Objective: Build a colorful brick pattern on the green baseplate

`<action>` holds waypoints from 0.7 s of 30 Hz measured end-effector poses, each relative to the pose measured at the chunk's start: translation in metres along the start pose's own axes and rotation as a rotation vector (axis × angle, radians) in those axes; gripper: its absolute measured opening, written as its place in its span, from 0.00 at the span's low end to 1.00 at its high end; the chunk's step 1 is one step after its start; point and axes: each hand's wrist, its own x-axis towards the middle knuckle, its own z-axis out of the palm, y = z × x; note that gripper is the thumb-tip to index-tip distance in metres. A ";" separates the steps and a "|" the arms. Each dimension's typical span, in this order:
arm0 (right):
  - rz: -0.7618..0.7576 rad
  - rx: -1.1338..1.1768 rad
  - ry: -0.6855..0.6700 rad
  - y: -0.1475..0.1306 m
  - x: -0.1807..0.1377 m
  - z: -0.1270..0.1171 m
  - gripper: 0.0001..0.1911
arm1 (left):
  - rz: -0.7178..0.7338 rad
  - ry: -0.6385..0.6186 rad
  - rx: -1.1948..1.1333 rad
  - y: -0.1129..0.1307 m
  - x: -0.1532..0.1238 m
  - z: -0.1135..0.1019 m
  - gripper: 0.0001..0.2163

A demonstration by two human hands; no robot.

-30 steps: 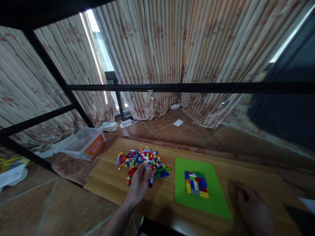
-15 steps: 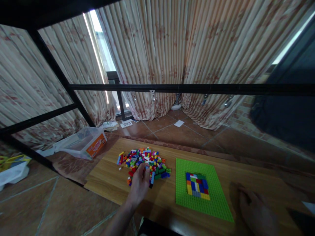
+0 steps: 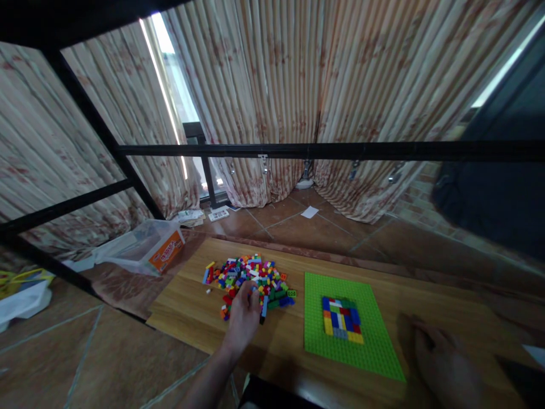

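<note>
A pile of small multicoloured toy bricks (image 3: 249, 270) lies on the wooden table's left half. My left hand (image 3: 244, 307) is at the pile's near edge, with fingers bent and drawn together among the bricks. A bit of blue shows by its fingertips, but what they grip is hidden. To the right lies a green studded baseplate (image 3: 370, 318). On it sits a flat block of joined bricks (image 3: 342, 320) in blue, red, white, yellow, grey and green. My right hand (image 3: 445, 360) rests in shadow beyond the plate's right edge, loosely curled; I cannot see inside it.
The wooden table (image 3: 191, 318) spans the front. A clear plastic bin (image 3: 145, 244) with an orange label stands on the floor to the left, near a white tray (image 3: 25, 298). A black metal frame bar (image 3: 323, 151) crosses before patterned curtains (image 3: 272, 74).
Both hands hold nearly the same places. The view has tilted very slightly; the bricks and the baseplate look unchanged.
</note>
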 end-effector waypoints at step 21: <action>0.187 0.751 -0.370 -0.144 -0.024 -0.051 0.24 | 0.107 -0.312 -0.032 0.020 -0.052 0.002 0.19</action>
